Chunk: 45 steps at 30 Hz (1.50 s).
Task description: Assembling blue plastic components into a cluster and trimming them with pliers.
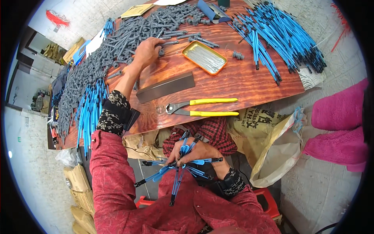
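My left hand (pixel 147 53) reaches over the near side of a heap of grey plastic fittings (pixel 128 33). Its fingers are closed on a slim grey rod-shaped part (pixel 170 43), whose far end sticks out to the right. Low over my lap, my right hand (pixel 194 151) grips the hub of a blue spoked frame (pixel 177 183). Several thin blue arms with black tips fan out from it in a star shape. My fingers and palm cover part of the hub.
Pliers with yellow handles (pixel 212 101), a dark rectangular bar (pixel 165 87) and a tin of thin metal pins (pixel 205 55) lie on the wooden table (pixel 269 87). Blue rods (pixel 282 35) are bundled right, more (pixel 90 107) left. A sack (pixel 272 156) stands below.
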Tool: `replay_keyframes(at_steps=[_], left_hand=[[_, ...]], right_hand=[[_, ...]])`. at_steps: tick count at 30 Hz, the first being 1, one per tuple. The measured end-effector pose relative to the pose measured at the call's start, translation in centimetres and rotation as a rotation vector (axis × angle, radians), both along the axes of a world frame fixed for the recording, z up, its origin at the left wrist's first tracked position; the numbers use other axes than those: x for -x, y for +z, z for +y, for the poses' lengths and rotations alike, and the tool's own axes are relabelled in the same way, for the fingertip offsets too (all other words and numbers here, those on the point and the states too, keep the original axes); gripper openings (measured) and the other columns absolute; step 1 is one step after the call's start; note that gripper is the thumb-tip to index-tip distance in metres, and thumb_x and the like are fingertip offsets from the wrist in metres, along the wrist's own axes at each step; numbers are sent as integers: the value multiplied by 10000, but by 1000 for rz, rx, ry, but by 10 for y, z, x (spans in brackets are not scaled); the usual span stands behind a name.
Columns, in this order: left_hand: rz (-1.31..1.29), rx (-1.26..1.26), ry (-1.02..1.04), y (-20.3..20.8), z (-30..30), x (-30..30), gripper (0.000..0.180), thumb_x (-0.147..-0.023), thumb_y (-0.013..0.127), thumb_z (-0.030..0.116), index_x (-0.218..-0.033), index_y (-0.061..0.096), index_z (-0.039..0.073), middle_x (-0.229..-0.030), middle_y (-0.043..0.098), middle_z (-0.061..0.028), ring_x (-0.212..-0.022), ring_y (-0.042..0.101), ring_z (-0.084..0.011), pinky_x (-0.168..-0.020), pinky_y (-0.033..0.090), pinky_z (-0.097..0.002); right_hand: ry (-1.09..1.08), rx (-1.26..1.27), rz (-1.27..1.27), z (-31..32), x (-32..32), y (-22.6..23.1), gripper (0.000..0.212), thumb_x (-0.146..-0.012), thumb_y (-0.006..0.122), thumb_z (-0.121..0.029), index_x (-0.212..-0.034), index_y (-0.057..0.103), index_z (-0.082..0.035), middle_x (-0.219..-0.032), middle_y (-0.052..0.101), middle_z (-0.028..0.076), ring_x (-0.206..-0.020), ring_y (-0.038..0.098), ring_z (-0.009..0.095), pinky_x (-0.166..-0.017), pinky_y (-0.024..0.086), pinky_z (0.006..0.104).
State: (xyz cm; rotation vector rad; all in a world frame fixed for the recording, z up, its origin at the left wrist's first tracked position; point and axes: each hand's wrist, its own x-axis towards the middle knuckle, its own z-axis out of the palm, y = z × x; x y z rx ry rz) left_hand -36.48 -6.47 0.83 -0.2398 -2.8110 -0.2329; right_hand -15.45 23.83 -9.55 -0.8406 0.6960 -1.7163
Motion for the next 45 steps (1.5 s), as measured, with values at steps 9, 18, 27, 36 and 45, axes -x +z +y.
replay_keyframes(at_steps=[9,18,27,36,45], left_hand=[[19,-227,235,33,10,-62,375,-888,713,270,-1220,703,97,-834,710,-81,-746,658,-186,-706,511,-324],[-613,-909,38,73,68,-249,294,-953,665,228,-1204,700,80,-844,694,10,-689,555,-32,-580,399,-199],[-877,-1466,3,0,60,-363,517,-955,697,359,-1366,619,55,-891,662,32,-826,626,-62,-782,514,-229],[-590,-1207,-133,-16,72,-386,304,-932,697,71,-1228,691,-1,-980,699,-42,-893,674,-117,-750,550,-256],[-303,-1157,-259,-25,74,-388,194,-844,755,1,-1038,753,15,-975,636,-66,-868,622,-145,-742,520,-260]], right_hand=[[-36,14,65,6,-20,-2,194,-757,777,-32,-897,651,13,-1104,707,251,-1048,685,307,-911,531,385],[-41,21,190,-3,-31,7,191,-798,785,-30,-929,649,2,-1073,734,173,-1006,685,218,-870,533,335],[-94,-85,194,-10,-54,26,153,-763,742,39,-845,620,0,-1028,742,212,-975,703,249,-892,543,362],[-121,-126,180,-18,-72,27,207,-777,770,52,-879,602,-11,-1041,743,201,-991,706,256,-875,557,347],[-119,-194,285,-18,-68,30,212,-756,788,49,-868,622,-20,-901,714,78,-905,706,183,-808,548,316]])
